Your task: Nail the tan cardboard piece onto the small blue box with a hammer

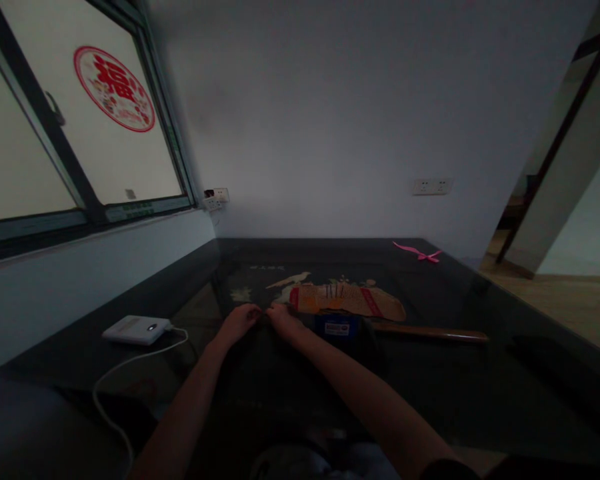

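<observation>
The left hand [240,321] and right hand [283,319] met on the desk [480,387]. Their fingers were curled, but I could not tell the grip. A broom [350,300] lay at two o'clock.

The single camera rides on the person's head at the near edge of the dark table [455,380]. It faces forward and slightly down across the table to the white wall [330,120] behind it. The wide view also takes in the window [25,147] left of the table and the doorway [540,220] to its right. The left hand [240,321] and right hand [285,321] sit close, mid-table.
</observation>
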`<state>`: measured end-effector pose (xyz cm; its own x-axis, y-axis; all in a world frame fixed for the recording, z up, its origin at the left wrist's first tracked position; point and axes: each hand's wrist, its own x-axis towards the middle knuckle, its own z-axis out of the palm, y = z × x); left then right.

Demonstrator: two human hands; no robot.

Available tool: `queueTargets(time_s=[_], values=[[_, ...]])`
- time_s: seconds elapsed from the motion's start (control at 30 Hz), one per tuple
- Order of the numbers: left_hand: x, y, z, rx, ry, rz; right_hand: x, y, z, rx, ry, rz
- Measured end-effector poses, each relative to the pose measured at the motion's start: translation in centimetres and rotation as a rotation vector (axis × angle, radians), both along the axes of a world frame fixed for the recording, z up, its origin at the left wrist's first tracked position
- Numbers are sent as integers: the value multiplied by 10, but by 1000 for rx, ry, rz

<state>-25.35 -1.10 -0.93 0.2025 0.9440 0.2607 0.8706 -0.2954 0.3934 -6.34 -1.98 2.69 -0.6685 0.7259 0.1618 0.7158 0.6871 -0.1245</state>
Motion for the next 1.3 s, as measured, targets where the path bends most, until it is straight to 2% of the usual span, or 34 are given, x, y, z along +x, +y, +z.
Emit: queueTargets(time_s=[0.4, 0.63, 0.8, 0.93, 1.03, 1.13, 1.2, 1.3], values=[[1, -2, 1, -14, -47, -7, 2, 2, -9, -80, 55, -102], [1, -1, 0, -2, -50, -21, 2, -9, 0, -74, 77, -94], [2, -1, 1, -4, -55, -26, 20, -40, 16, -33, 96, 6], [4, -4, 4, 30, -61, -18, 53, -80, 25, -11, 125, 223], [10, -8, 15, 141, -116, 14, 88, -108, 28, -41, 185, 321], [30, -14, 37, 305, -219, 37, 125, -114, 36, -22, 341, 286], [54, -19, 54, 374, -280, 13, 148, -102, 45, 9, 498, 158], [100, -20, 76, 343, -332, -122, 175, -64, 58, 69, 705, -143]])
